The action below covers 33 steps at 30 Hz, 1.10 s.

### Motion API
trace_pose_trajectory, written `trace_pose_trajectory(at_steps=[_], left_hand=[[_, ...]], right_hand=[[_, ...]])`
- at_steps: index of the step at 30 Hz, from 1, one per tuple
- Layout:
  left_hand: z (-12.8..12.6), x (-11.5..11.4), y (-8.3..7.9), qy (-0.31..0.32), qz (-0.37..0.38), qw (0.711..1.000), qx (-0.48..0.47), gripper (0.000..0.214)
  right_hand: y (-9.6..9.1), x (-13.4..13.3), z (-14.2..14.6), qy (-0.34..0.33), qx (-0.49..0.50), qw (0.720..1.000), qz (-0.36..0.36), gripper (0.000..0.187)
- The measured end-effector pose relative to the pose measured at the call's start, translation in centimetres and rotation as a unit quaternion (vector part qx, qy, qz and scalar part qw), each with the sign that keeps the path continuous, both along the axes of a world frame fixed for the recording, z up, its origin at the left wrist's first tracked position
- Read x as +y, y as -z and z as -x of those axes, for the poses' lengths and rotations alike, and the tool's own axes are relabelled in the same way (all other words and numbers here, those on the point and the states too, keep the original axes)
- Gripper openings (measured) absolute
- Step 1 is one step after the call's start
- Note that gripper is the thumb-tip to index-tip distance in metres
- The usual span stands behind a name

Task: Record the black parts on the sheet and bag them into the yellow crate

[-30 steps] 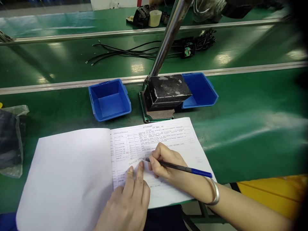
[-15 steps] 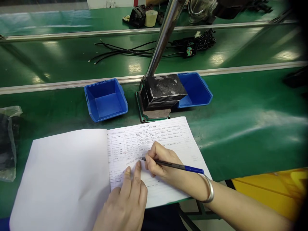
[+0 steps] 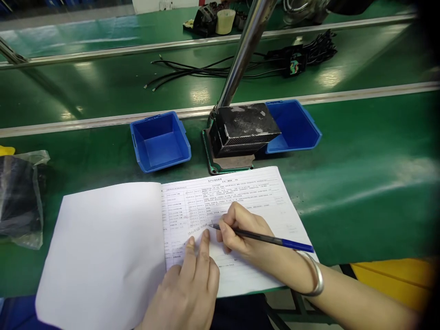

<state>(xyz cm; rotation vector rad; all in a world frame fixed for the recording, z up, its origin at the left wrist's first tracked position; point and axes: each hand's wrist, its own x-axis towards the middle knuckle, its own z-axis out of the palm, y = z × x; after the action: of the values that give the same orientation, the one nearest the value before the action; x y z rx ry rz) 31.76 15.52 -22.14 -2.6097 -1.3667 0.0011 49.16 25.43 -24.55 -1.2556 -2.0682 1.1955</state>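
Note:
Before me lies an open stapled-looking stack of paper sheets, with a blank left page (image 3: 106, 247) and a printed form (image 3: 254, 197) on the right. My right hand (image 3: 244, 229) pinches a pen (image 3: 264, 237) with a dark barrel and a blue end cap. Its tip touches the form at the end of a line of handwriting (image 3: 197, 230). Just below that line, my left hand (image 3: 192, 279) rests on the paper with two fingers stretched out, holding nothing. A silver bangle (image 3: 318, 275) circles my right wrist.
Behind the papers stand a blue bin (image 3: 160, 149), a black finned block (image 3: 247, 126) on a stand with a slanted metal pole (image 3: 245, 50), and another blue bin (image 3: 295, 133). Black cables (image 3: 199, 71) lie farther back. A clear plastic bag (image 3: 24, 201) sits at left; something yellow (image 3: 392, 279) is below right.
The whole view has shifted, so the papers, bins and hands appear farther right. The pen tip stays by the handwriting, and both hands keep nearly the same pose on the form.

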Motion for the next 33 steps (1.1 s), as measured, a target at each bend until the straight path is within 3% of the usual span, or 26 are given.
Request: trace_pose_trajectory(at_steps=[13, 18, 33], left_hand=[[0.03, 0.04, -0.1, -0.007, 0.014, 1.0, 0.005, 0.03], [0.13, 0.08, -0.3, 0.006, 0.022, 1.0, 0.015, 0.03], [0.08, 0.14, -0.42, 0.005, 0.026, 1.0, 0.016, 0.032]], right_hand=[[-0.01, 0.09, -0.12, 0.004, 0.011, 1.0, -0.002, 0.015], [0.43, 0.08, 0.01, -0.028, 0.055, 0.998, 0.0, 0.016], [0.5, 0.1, 0.01, -0.002, 0.04, 0.999, 0.002, 0.014]])
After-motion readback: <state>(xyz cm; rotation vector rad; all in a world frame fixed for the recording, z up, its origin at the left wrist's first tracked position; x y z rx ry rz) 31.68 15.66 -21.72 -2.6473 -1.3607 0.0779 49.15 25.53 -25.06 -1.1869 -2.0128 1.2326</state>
